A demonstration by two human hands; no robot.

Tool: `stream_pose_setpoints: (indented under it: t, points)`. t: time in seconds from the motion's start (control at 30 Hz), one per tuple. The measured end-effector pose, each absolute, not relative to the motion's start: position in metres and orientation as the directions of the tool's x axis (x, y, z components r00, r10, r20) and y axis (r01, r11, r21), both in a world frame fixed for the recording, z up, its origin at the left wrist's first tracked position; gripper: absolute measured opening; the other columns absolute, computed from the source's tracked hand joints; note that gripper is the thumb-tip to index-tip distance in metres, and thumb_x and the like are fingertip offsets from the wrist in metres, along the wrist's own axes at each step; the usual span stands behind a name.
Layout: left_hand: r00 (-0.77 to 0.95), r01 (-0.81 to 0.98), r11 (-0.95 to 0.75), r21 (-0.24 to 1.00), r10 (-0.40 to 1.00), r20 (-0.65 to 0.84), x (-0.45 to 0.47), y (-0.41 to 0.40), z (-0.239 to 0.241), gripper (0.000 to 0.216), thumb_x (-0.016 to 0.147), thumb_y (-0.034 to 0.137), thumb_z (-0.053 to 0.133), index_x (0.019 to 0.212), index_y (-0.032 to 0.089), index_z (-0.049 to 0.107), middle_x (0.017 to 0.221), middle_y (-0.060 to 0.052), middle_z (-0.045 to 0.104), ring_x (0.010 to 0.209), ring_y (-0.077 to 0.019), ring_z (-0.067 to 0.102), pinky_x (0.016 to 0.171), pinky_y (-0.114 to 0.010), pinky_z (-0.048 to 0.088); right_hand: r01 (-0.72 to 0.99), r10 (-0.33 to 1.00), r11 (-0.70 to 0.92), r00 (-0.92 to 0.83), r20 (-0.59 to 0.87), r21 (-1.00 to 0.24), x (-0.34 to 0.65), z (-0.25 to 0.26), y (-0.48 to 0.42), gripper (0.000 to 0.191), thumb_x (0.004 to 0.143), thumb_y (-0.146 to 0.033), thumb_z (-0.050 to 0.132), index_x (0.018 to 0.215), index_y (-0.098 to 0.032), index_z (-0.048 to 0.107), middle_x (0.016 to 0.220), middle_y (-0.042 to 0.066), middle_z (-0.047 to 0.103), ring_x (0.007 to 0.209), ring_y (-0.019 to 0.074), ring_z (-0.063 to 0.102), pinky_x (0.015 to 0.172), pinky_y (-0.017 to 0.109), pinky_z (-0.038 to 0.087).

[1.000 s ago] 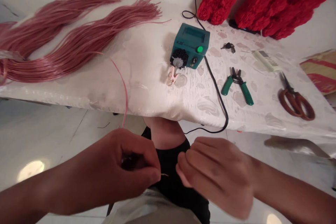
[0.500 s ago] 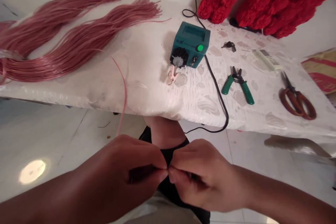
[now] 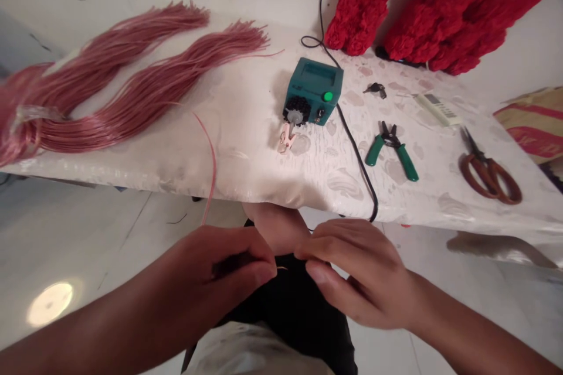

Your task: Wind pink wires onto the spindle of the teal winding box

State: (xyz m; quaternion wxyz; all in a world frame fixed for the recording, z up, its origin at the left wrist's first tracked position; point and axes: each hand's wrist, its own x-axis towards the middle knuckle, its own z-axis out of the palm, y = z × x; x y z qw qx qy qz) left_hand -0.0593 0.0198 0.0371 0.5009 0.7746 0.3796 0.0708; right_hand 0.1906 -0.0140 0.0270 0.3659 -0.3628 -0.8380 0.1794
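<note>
In the head view my left hand [image 3: 233, 275] pinches the end of a thin pink wire [image 3: 214, 170]. A short, coppery tip pokes out past the thumb and forefinger. From the hand the wire runs up over the table edge toward the bundle of pink wires [image 3: 167, 94]. Just to the right, my right hand [image 3: 352, 272] has thumb and forefinger apart, with nothing visible between them. Both hands are above my lap, in front of the table. Beyond them stands a small teal machine [image 3: 314, 91] with a green button and a copper-coloured clip [image 3: 287, 139] on its shaft.
Green-handled wire strippers [image 3: 391, 152] and brown-handled scissors [image 3: 490, 170] lie at right on the covered table [image 3: 246, 170]. Behind them are keys [image 3: 376, 90], a pale remote-like device [image 3: 437, 110] and red fabric flowers [image 3: 440, 17]. A black cable [image 3: 358, 158] crosses the tabletop.
My right hand has parted from the left and its fingers have opened. The wire's coppery tip now shows beyond my left fingers. The camera view has shifted slightly.
</note>
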Motion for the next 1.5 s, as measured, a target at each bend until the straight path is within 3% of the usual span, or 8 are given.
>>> stream_pose_setpoints:
  t: [0.17,0.3,0.43,0.73,0.97,1.13,1.23,1.5]
  points:
    - [0.661,0.518,-0.332,0.788,0.74,-0.122,-0.065,0.013,0.04,0.019,0.102,0.031,0.047,0.111,0.029,0.063,0.102,0.005,0.073,0.084,-0.0101,0.066,0.07,-0.015,0.05,0.388,0.788,0.612,-0.37,0.491,-0.689,0.182,0.039,-0.015,0.013,0.094,-0.008,0.051,0.096,-0.014,0.063,0.075,-0.002,0.062,0.063,0.0069,0.054,0.06,0.019,0.046]
    - [0.587,0.585,-0.293,0.756,0.797,-0.145,-0.063,0.009,0.052,0.023,0.101,0.038,0.048,0.09,0.025,0.062,0.08,0.006,0.067,0.071,-0.0106,0.06,0.065,-0.018,0.046,0.326,0.85,0.524,-0.259,0.459,-0.787,0.185,0.041,-0.026,0.016,0.096,-0.01,0.051,0.1,-0.019,0.064,0.072,-0.004,0.062,0.063,0.0069,0.057,0.061,0.02,0.048]
    - [0.489,0.604,-0.254,0.756,0.867,-0.099,-0.061,0.0,0.066,0.031,0.101,0.043,0.047,0.08,0.023,0.058,0.075,0.005,0.063,0.069,-0.0117,0.056,0.064,-0.019,0.044,0.327,0.882,0.471,-0.188,0.432,-0.819,0.188,0.041,-0.039,0.015,0.098,-0.014,0.051,0.099,-0.022,0.064,0.07,-0.005,0.062,0.06,0.007,0.058,0.058,0.02,0.047]
    - [0.492,0.455,-0.213,0.865,0.869,-0.045,-0.054,-0.028,0.09,0.028,0.103,0.046,0.042,0.091,0.028,0.06,0.084,0.006,0.06,0.077,-0.0114,0.052,0.071,-0.018,0.043,0.466,0.694,0.701,-0.269,0.668,-0.54,0.18,0.067,-0.054,0.02,0.093,-0.01,0.055,0.11,-0.02,0.06,0.084,-0.003,0.067,0.074,0.0079,0.064,0.07,0.02,0.049]
    - [0.51,0.355,-0.339,0.871,0.851,0.123,-0.039,-0.037,0.102,0.021,0.103,0.036,0.047,0.09,0.029,0.061,0.078,0.007,0.062,0.073,-0.0099,0.056,0.068,-0.017,0.044,0.498,0.628,0.752,-0.344,0.698,-0.432,0.177,0.089,-0.058,0.02,0.095,-0.014,0.053,0.113,-0.016,0.06,0.082,-0.003,0.067,0.072,0.0079,0.064,0.07,0.021,0.05]
    - [0.524,0.284,-0.4,0.872,0.826,0.208,-0.04,-0.043,0.102,0.019,0.101,0.027,0.051,0.105,0.035,0.067,0.095,0.007,0.072,0.09,-0.0109,0.066,0.081,-0.016,0.05,0.547,0.561,0.788,-0.447,0.697,-0.283,0.176,0.103,-0.061,0.018,0.099,-0.017,0.056,0.115,-0.013,0.063,0.08,-0.001,0.066,0.07,0.0082,0.062,0.07,0.021,0.049]
    - [0.517,0.25,-0.42,0.873,0.82,0.246,-0.042,-0.047,0.105,0.019,0.099,0.024,0.053,0.108,0.033,0.068,0.101,0.005,0.073,0.089,-0.0113,0.066,0.079,-0.017,0.052,0.551,0.523,0.809,-0.518,0.677,-0.203,0.174,0.109,-0.062,0.015,0.1,-0.019,0.057,0.112,-0.014,0.064,0.087,0.001,0.068,0.075,0.0086,0.063,0.075,0.022,0.05]
    - [0.546,0.267,-0.403,0.876,0.812,0.207,-0.044,-0.053,0.12,0.018,0.099,0.021,0.054,0.083,0.025,0.061,0.066,0.009,0.057,0.059,-0.0065,0.048,0.056,-0.013,0.04,0.516,0.54,0.82,-0.549,0.638,-0.249,0.171,0.115,-0.064,0.014,0.101,-0.017,0.057,0.107,-0.013,0.068,0.094,0.003,0.069,0.079,0.0076,0.062,0.078,0.019,0.049]
